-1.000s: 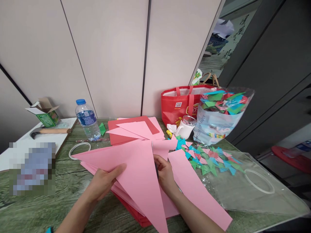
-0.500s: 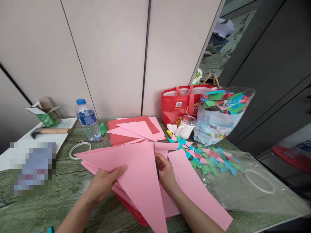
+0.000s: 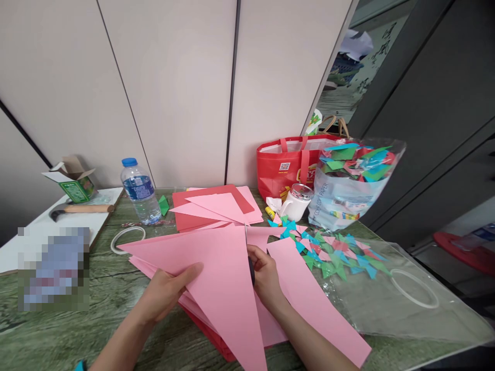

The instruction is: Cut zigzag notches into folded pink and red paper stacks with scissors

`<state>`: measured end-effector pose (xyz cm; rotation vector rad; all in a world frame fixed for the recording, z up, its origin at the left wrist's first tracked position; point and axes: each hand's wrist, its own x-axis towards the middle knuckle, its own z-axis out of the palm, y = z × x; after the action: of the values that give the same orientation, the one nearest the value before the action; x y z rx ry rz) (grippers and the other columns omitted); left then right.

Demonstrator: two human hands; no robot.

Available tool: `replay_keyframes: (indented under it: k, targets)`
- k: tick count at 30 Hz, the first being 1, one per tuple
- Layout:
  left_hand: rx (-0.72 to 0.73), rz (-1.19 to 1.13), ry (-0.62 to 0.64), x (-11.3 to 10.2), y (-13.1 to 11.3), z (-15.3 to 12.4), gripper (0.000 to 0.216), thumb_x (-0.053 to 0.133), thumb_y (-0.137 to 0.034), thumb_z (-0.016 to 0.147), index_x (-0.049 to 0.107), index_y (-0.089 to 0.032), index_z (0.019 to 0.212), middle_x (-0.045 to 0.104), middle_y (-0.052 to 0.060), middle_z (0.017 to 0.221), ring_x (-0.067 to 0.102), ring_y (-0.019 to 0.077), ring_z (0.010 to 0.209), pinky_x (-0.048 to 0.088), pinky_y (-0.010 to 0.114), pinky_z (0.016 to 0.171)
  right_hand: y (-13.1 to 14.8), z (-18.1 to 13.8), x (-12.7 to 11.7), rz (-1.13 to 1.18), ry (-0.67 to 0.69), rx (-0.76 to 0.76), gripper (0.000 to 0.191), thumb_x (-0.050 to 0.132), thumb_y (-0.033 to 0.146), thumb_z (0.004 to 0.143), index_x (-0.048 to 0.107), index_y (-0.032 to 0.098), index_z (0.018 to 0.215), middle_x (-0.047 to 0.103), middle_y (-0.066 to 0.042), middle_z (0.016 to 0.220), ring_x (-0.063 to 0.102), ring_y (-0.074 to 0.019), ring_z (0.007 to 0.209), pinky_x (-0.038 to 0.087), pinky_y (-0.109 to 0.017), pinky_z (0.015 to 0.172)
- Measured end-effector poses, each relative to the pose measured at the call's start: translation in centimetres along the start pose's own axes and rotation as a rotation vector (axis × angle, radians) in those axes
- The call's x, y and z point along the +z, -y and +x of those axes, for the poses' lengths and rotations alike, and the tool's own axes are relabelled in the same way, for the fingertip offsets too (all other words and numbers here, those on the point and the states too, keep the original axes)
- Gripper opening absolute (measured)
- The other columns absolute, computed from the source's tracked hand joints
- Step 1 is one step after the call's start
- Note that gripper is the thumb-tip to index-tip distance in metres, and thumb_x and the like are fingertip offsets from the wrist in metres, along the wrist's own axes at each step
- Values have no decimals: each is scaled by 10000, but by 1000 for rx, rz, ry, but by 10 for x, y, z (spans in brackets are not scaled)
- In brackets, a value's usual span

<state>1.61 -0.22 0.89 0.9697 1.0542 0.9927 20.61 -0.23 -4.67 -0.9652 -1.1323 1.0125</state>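
Note:
My left hand (image 3: 164,293) grips a large pink paper sheet (image 3: 216,268) by its lower left side, thumb on top. My right hand (image 3: 265,278) is closed at the sheet's right edge around a dark handle, seemingly scissors (image 3: 247,247), whose thin blade runs up along the paper's edge. Under the sheet lies a stack of pink and red paper (image 3: 211,330). A long pink strip (image 3: 317,304) lies just right of my right hand.
Small coloured folded paper pieces (image 3: 332,252) lie on a clear plastic sheet (image 3: 406,309) to the right. Behind stand a red bag (image 3: 280,165), a plastic bag of pieces (image 3: 348,180), a white jar (image 3: 296,203) and a water bottle (image 3: 139,193). More pink and red sheets (image 3: 216,206) lie behind.
My right hand has edged slightly up along the sheet's right edge. The left hand keeps its grip in the same place.

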Motion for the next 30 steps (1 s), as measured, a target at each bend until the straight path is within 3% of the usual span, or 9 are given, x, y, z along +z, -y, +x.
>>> replay_keyframes:
  k: [6, 10, 13, 15, 17, 20, 24, 30]
  targets:
    - [17, -7, -12, -1, -1, 1, 358, 742, -330, 585, 684, -128, 875, 722, 111, 909, 645, 272, 872, 504, 372, 795, -5, 0, -1, 20, -14, 20, 218, 623, 143, 646, 628, 172, 862, 584, 25, 573, 538, -123, 532, 440, -228, 505]
    - [38, -31, -62, -4, 0, 5, 348, 759, -311, 563, 688, -127, 850, 723, 111, 897, 647, 276, 862, 504, 384, 797, -2, 3, -2, 58, -182, 80, 241, 645, 249, 690, 578, 174, 908, 630, -4, 653, 569, -130, 562, 479, -258, 539]
    - [53, -44, -61, -7, 2, 9, 330, 753, -307, 573, 688, -129, 844, 719, 112, 918, 644, 274, 876, 500, 386, 809, 5, 6, -2, 154, -277, 77, 307, 634, 342, 728, 527, 171, 959, 669, -65, 818, 613, -152, 652, 507, -333, 662]
    - [62, -42, -49, -7, 5, 11, 322, 742, -307, 591, 686, -127, 851, 713, 115, 945, 637, 273, 902, 496, 386, 821, 8, 7, -1, 207, -254, 95, 325, 609, 393, 748, 515, 165, 960, 668, -81, 831, 609, -151, 653, 503, -350, 678]
    - [71, -38, -37, -7, 7, 12, 331, 733, -309, 604, 680, -126, 876, 704, 118, 979, 626, 273, 932, 491, 386, 836, 9, 6, -1, 204, -190, 135, 327, 624, 406, 727, 530, 167, 930, 647, -45, 744, 568, -125, 586, 488, -295, 598]
    - [88, -20, -28, -6, 8, 13, 355, 730, -319, 611, 668, -129, 905, 680, 121, 1050, 608, 269, 980, 484, 371, 854, 6, 3, 0, 117, -75, 169, 336, 723, 322, 622, 565, 183, 883, 562, 34, 625, 471, -79, 503, 382, -193, 461]
    - [100, -18, -28, -7, 2, 13, 392, 734, -327, 617, 644, -154, 958, 671, 110, 1079, 614, 266, 970, 523, 348, 778, 3, 1, -1, 72, -36, 182, 359, 758, 264, 569, 561, 191, 860, 488, 72, 555, 406, -64, 470, 307, -177, 427]
    - [81, -125, -30, -20, -6, 17, 343, 712, -414, 633, 678, -138, 833, 733, 89, 748, 673, 272, 774, 566, 366, 649, 6, 1, -1, 98, -39, 163, 366, 758, 237, 563, 560, 197, 868, 504, 66, 577, 436, -76, 504, 332, -184, 459]
